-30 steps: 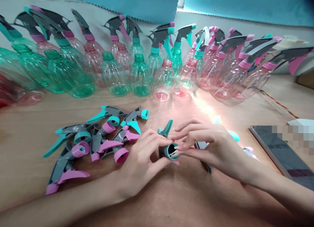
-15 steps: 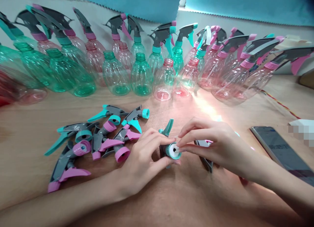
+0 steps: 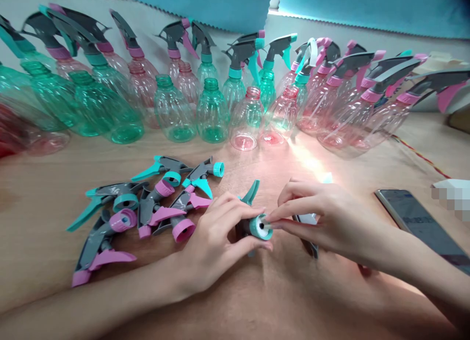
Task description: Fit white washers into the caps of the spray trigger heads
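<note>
Head view: one sprayer [image 3: 254,227] in left hand [image 3: 215,232], apparently six sprayers [image 3: 168,215] leftward.

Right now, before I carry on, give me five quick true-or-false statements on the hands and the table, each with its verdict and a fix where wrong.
1. The left hand holds a spray head with a teal collar. True.
2. The right hand is gripping a pink bottle. False: the right hand is at the open end of the held spray head.
3. A phone lies on the table, to the right of the right hand. True.
4. The loose heads left of the hands are all pink. False: pink ones and teal ones lie together.
5. Every bottle carries a spray head. False: the green bottle near the middle, for one, has a bare neck.
</note>
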Action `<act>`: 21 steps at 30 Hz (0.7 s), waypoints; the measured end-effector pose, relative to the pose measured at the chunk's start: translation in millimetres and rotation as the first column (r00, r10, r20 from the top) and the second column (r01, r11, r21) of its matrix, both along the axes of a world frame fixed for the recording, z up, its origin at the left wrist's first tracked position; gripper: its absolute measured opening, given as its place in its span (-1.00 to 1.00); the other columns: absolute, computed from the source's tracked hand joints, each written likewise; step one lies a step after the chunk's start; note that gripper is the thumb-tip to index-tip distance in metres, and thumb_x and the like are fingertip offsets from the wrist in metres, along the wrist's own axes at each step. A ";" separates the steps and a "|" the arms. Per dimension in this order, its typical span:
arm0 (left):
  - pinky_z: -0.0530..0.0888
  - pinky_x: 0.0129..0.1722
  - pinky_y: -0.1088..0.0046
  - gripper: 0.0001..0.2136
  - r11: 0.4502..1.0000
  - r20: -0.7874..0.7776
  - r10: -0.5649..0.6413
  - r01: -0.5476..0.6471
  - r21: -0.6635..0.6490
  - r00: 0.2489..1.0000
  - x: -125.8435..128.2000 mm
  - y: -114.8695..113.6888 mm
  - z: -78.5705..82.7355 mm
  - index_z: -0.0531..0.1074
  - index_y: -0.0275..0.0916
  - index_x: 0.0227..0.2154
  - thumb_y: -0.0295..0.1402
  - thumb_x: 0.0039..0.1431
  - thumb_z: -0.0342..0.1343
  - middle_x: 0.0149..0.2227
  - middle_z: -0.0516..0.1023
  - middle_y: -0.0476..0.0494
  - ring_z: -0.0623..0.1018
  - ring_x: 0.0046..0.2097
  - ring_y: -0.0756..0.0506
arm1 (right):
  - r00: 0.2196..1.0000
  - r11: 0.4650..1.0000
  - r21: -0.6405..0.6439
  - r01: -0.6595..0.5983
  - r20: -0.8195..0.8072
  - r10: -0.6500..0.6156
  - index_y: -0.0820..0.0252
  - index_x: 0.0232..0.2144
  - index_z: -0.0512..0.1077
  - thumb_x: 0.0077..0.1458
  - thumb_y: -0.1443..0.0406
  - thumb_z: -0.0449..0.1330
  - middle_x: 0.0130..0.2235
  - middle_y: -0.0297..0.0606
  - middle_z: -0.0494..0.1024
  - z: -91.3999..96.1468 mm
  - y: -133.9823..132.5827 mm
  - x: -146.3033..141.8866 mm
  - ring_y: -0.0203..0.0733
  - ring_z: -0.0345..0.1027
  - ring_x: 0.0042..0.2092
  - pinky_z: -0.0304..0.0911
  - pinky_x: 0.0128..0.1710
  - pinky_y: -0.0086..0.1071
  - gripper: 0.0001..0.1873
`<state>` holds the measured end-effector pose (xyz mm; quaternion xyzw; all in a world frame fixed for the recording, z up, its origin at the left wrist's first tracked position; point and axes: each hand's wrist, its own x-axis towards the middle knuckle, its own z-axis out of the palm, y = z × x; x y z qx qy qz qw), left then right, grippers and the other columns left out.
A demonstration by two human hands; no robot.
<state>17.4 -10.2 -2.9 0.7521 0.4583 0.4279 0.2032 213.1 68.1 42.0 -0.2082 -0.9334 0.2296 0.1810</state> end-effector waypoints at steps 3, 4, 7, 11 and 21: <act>0.38 -0.19 0.34 -0.72 1.000 -0.016 -0.005 0.005 0.002 1.000 -0.1 -1.1 0.4 0.43 -0.26 -0.17 -0.31 0.05 0.25 -0.31 0.51 -0.07 0.39 -0.23 -0.08 | 1.000 1.000 0.018 -0.016 0.013 0.016 0.04 -0.33 0.55 0.09 0.33 0.21 -0.39 -0.33 0.47 -1.2 -0.2 0.3 -0.35 0.34 -0.35 0.21 -0.42 -0.50 -0.88; 0.38 -0.17 0.33 -0.72 1.000 -0.023 -0.005 0.005 0.001 1.000 -0.2 -1.3 0.4 0.43 -0.26 -0.16 -0.31 0.06 0.25 -0.30 0.51 -0.07 0.39 -0.23 -0.08 | 1.000 1.000 0.020 -0.022 0.017 0.022 0.05 -0.33 0.55 0.08 0.33 0.22 -0.39 -0.34 0.47 -1.2 -0.3 0.5 -0.35 0.34 -0.35 0.21 -0.42 -0.51 -0.89; 0.38 -0.14 0.31 -0.70 1.000 -0.044 -0.016 0.016 0.006 0.999 -0.2 -1.6 0.3 0.41 -0.25 -0.13 -0.31 0.08 0.23 -0.28 0.52 -0.07 0.39 -0.21 -0.08 | 0.998 0.999 0.018 -0.048 0.046 0.047 0.04 -0.33 0.54 0.07 0.33 0.23 -0.38 -0.35 0.46 1.1 -0.1 1.3 -0.36 0.34 -0.36 0.20 -0.44 -0.51 -0.89; 0.38 -0.13 0.31 -0.69 0.999 -0.064 -0.036 0.037 0.013 0.997 -0.1 -1.7 0.2 0.41 -0.25 -0.11 -0.30 0.07 0.23 -0.29 0.52 -0.08 0.40 -0.20 -0.09 | 0.988 0.995 0.043 -0.095 0.122 0.089 0.05 -0.34 0.54 0.10 0.35 0.19 -0.38 -0.34 0.48 6.3 -0.3 1.2 -0.34 0.33 -0.38 0.16 -0.48 -0.50 -0.87; 0.40 -0.18 0.37 -0.71 1.000 0.008 0.016 -0.016 -0.014 1.000 -1.8 0.7 -1.0 0.42 -0.21 -0.14 -0.37 0.05 0.25 -0.27 0.51 -0.06 0.41 -0.20 -0.08 | 0.995 0.990 0.117 -0.084 -0.048 0.090 0.15 -0.29 0.51 0.16 0.37 0.11 -0.38 -0.29 0.47 -6.4 1.4 -2.8 -0.34 0.33 -0.38 0.21 -0.46 -0.48 -0.84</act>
